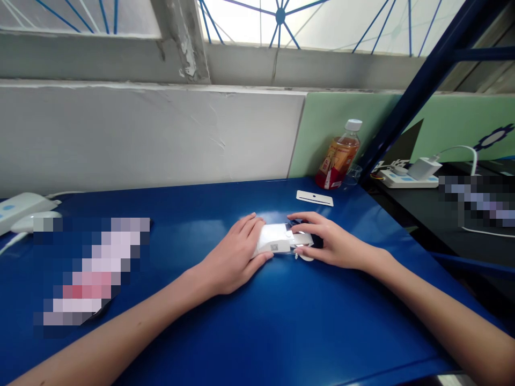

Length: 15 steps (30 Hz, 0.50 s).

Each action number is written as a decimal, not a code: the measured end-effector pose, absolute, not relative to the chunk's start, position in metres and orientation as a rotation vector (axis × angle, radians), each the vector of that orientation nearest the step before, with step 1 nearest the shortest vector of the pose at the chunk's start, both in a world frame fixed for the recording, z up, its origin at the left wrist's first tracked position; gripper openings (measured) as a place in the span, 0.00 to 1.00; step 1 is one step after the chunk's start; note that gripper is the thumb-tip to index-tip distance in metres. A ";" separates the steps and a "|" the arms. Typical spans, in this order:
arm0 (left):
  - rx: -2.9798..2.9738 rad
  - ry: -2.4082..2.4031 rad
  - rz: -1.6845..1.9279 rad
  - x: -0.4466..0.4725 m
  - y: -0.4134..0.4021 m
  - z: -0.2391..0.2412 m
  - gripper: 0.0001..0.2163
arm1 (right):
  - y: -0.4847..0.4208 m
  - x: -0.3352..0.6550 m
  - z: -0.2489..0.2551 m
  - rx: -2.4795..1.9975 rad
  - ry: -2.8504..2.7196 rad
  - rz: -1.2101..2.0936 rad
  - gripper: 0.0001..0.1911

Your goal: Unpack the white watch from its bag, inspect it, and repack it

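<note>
In the middle of the head view a small white box with a printed square code lies on the blue tabletop. My left hand is wrapped round its left end, thumb on the near side and fingers on the far side. From the box's right end a pale flat insert sticks out, with clear plastic around it. My right hand has its curved fingers and thumb on either side of this insert. A small white round-ended piece shows under the right fingers; its kind cannot be made out.
Behind the hands lies a white card with a dark line. A drink bottle stands against the wall. To the left are a blurred-out flat object and a white power strip. A blue metal post rises at right.
</note>
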<state>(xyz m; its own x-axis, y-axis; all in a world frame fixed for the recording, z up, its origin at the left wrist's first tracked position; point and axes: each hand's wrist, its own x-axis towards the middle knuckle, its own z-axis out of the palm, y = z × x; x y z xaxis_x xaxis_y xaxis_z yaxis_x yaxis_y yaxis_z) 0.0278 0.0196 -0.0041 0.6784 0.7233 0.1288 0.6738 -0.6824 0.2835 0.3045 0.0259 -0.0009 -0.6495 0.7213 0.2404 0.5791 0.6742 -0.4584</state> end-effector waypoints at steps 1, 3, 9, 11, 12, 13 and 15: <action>2.686 1.129 0.338 0.028 0.019 -0.004 0.27 | 0.026 0.304 0.001 -1.011 -2.496 0.482 0.17; 2.705 1.123 0.341 0.030 0.020 -0.003 0.27 | 0.024 0.304 0.006 -0.995 -2.529 0.447 0.15; 2.697 1.163 0.374 0.032 0.020 -0.003 0.25 | 0.024 0.310 0.017 -1.068 -2.628 0.286 0.15; 2.684 1.165 0.401 0.032 0.020 -0.003 0.25 | 0.024 0.313 0.019 -1.096 -2.639 0.311 0.16; 2.680 1.164 0.410 0.031 0.019 -0.003 0.25 | 0.025 0.314 0.020 -1.107 -2.643 0.320 0.15; 2.679 1.163 0.416 0.031 0.019 -0.003 0.26 | 0.025 0.315 0.021 -1.118 -2.648 0.324 0.15; 2.674 1.162 0.422 0.031 0.019 -0.003 0.26 | 0.026 0.316 0.023 -1.143 -2.647 0.317 0.15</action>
